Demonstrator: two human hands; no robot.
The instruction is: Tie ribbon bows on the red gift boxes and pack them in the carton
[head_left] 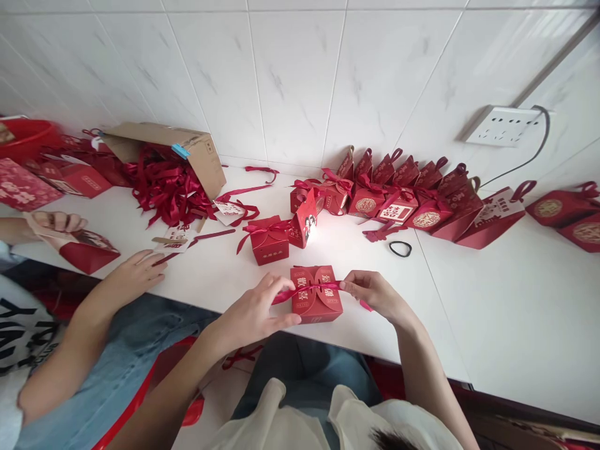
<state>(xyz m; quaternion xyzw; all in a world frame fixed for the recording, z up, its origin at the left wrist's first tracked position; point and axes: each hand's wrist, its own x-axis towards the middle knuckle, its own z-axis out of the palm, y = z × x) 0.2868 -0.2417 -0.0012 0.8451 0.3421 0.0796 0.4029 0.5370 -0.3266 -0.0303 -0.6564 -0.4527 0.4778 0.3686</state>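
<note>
A red gift box (317,306) with gold characters stands in front of me at the table's front edge, its curved top flaps folded shut. Across its top lies a dark red ribbon (332,285), crossed at the middle. My left hand (262,304) pinches the ribbon's left end, its thumb against the box's side. The other end is pinched by my right hand (372,291), just off the box's right side. Behind my left hand stands a red box (270,245) with a ribbon bow, beside a peaked red box (304,220) with printed figures.
Several red boxes (398,203) line the back by the tiled wall. A cardboard box (209,156) spills red ribbons (166,181). At left, a co-worker's hand (135,275) rests near paper tags; the other holds a red paper box (91,253). A black band (400,249) lies to the right.
</note>
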